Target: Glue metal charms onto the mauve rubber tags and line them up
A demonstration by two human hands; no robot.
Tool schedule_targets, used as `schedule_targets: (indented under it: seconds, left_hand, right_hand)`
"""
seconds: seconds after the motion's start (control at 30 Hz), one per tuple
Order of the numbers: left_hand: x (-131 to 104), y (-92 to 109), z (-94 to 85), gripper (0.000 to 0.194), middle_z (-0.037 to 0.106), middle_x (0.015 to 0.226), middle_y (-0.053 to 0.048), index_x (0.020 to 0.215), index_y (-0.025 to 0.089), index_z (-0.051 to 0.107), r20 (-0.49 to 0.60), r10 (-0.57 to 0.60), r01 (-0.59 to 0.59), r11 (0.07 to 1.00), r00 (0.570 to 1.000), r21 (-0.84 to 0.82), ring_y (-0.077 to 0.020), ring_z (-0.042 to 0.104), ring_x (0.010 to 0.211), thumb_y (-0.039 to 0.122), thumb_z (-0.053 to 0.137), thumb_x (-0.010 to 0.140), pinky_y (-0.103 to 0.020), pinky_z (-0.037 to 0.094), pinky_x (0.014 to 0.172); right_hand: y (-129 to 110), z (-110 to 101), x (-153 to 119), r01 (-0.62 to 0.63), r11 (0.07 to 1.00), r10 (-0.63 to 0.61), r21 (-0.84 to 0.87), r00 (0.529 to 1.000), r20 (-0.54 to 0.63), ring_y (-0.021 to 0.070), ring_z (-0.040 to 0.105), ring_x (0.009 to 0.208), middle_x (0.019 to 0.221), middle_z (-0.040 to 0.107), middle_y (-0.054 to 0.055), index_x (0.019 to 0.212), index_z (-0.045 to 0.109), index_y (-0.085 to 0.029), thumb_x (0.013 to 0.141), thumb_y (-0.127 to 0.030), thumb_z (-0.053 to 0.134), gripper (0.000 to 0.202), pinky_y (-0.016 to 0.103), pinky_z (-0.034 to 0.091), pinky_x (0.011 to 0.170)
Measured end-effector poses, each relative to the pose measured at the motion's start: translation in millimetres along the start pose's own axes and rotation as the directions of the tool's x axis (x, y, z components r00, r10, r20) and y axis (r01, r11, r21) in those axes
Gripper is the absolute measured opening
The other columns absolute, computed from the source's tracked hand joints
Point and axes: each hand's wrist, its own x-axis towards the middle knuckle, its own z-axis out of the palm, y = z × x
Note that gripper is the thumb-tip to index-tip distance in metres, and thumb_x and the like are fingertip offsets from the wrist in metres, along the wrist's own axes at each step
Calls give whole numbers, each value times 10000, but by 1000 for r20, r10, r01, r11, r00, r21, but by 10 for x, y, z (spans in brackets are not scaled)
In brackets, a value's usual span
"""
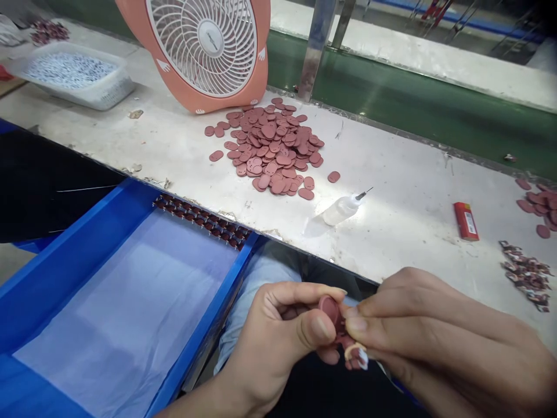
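Note:
My left hand [274, 342] pinches a reddish-brown oval disc [329, 309] between thumb and fingers, above my lap. My right hand [439, 331] presses its closed fingertips against a small brown, tan and white molded piece [355, 355] at the disc's lower right. Fingers hide where the disc and the piece meet, so whether they are joined cannot be told. Beyond my hands, a clear squeeze bottle with a needle tip [342, 210] lies on the worktable [391, 174]. Behind it is a large pile of similar oval discs [278, 145].
An orange fan [211, 40] stands behind the pile. At far left sits a white basket [100, 87] of small pale pieces. Right are a red lighter [466, 221], small molded parts [526, 276] and more discs [539, 203]. A blue tray [78, 238] holds rows of dark pieces [200, 220].

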Motion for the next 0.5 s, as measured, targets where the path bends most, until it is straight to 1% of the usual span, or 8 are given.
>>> schedule_targets:
  seconds: [0.1,0.17,0.23,0.37,0.5]
  left_hand:
    - [28,-20,-14,345,693,646,3,828,211,799,-65,-12,12,1000,998,7,-22,574,507,461,875,603,-99,489,498]
    - [42,-34,-21,379,672,650,4,846,191,791,-119,-16,20,999,993,28,-24,569,535,470,875,605,-100,492,499]
    - [48,-47,-25,392,669,689,0,868,182,784,-149,-18,25,999,989,44,-28,576,577,478,863,623,-96,491,500]
    - [46,-56,-13,424,676,751,-8,897,185,779,-160,-31,39,998,987,48,-34,597,636,500,856,625,-87,499,517]
    - [66,-42,4,462,680,766,-18,899,174,777,-183,-41,49,998,982,40,-40,594,631,507,874,594,-92,493,505]
  right_hand:
    - [57,20,17,-56,998,57,-18,998,27,0,633,885,949,719,-10,1029,690,-163,762,-46,719,293,78,551,805]
    - [90,48,4,-105,994,105,-19,994,17,-10,635,885,909,719,-25,1031,686,-187,793,-78,700,262,67,540,807]
    - [112,75,-11,-130,991,130,-16,991,6,-18,634,871,894,715,-33,1035,683,-200,806,-104,698,248,64,533,798]
    - [121,94,-18,-115,993,115,-16,993,-14,-30,626,863,887,711,-43,1020,680,-194,810,-125,707,224,59,523,802]
    - [142,74,1,-84,996,84,-13,996,-21,-21,626,875,886,715,-31,1026,675,-181,805,-113,709,234,71,526,809]
